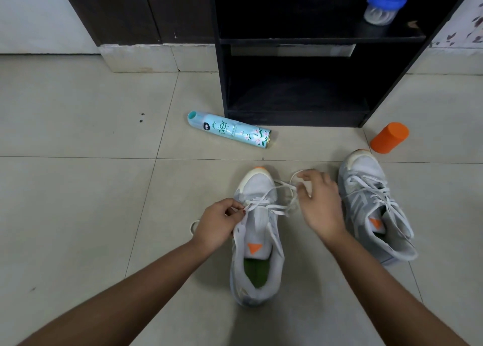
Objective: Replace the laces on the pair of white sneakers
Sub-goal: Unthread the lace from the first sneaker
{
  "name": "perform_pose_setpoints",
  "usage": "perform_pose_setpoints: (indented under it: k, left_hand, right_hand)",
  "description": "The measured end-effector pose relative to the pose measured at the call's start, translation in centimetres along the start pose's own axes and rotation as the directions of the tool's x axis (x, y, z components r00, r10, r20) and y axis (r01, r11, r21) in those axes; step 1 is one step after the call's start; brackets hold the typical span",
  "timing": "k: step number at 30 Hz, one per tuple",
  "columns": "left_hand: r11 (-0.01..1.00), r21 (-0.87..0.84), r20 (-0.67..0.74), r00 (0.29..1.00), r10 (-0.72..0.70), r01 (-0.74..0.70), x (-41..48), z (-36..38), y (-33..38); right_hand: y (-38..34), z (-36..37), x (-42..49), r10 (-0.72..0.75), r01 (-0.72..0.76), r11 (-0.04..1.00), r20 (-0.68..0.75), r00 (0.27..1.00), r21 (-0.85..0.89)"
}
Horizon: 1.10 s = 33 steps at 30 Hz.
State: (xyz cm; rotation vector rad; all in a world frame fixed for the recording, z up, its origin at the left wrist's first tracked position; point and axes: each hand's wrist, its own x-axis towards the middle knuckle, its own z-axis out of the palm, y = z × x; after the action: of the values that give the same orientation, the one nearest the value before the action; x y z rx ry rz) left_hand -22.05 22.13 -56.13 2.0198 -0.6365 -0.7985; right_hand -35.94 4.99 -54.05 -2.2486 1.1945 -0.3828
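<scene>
Two white sneakers with orange toe tips stand on the tiled floor. The nearer sneaker (257, 243) sits between my hands, its white lace (271, 204) threaded only through the lower eyelets. My left hand (218, 223) pinches the lace at the shoe's left eyelet edge. My right hand (320, 202) grips the lace's other end, pulled out to the shoe's right. A loop of lace (194, 226) trails on the floor behind my left wrist. The second sneaker (373, 207) stands at the right, loosely laced all the way up.
A teal spray can (230, 129) lies on the floor ahead. An orange cylinder (389, 137) lies beyond the right sneaker. A dark open shelf unit (295, 84) stands behind, with a blue-lidded jar (384, 6) on its upper shelf. Pale floor tiles stretch to the left.
</scene>
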Motion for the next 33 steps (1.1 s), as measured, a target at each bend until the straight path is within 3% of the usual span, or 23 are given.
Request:
perform_pose_setpoints:
  k: [5, 13, 16, 19, 21, 23, 25, 27, 30, 33]
  left_hand:
    - [0.999, 0.032, -0.001, 1.0, 0.009, -0.009, 0.0, 0.0, 0.1]
    - [1.0, -0.008, 0.013, 1.0, -0.014, 0.014, -0.2, -0.1, 0.2]
    - [0.999, -0.035, 0.016, 1.0, -0.022, 0.023, -0.3, -0.2, 0.4]
    - [0.998, -0.054, 0.029, 0.999, -0.032, 0.034, -0.6, -0.4, 0.6]
    - [0.997, -0.063, 0.033, 0.999, -0.031, 0.033, -0.7, -0.4, 0.8]
    - [0.997, -0.069, 0.031, 0.999, -0.033, 0.035, -0.7, -0.4, 0.9]
    - [0.997, -0.071, 0.028, 0.999, -0.04, 0.042, -0.7, -0.3, 0.9]
    - [0.997, -0.058, 0.032, 0.999, -0.04, 0.042, -0.8, -0.3, 1.1]
    - [0.998, -0.05, 0.036, 0.999, -0.035, 0.036, -0.8, -0.5, 1.0]
    - [0.999, -0.034, 0.034, 0.999, -0.027, 0.028, -0.7, -0.4, 0.9]
  right_hand:
    - [-4.3, 2.1, -2.7, -0.364, 0.404, 0.889, 0.201, 0.91, -0.217]
    - [-4.1, 2.5, -1.2, -0.379, 0.454, 0.862, 0.305, 0.874, -0.228]
    - [-2.7, 2.0, -0.3, -0.267, 0.285, 0.953, 0.153, 0.951, -0.104]
    - [0.0, 0.7, 1.1, 0.028, -0.024, 0.993, -0.036, 0.999, 0.115]
    - [0.7, 0.3, 1.0, 0.082, -0.079, 0.996, -0.046, 0.996, 0.051]
    - [-0.2, 0.6, 0.1, -0.048, 0.048, 0.999, -0.041, 0.998, 0.019]
    - [-2.0, 1.1, -1.0, -0.234, 0.233, 0.972, 0.062, 0.97, 0.008]
    - [-3.6, 2.2, -1.9, -0.342, 0.369, 0.923, 0.201, 0.918, -0.114]
    - [-4.8, 3.4, -2.6, -0.362, 0.438, 0.861, 0.292, 0.885, -0.259]
    - [-4.2, 3.3, -2.3, -0.396, 0.449, 0.871, 0.258, 0.881, -0.199]
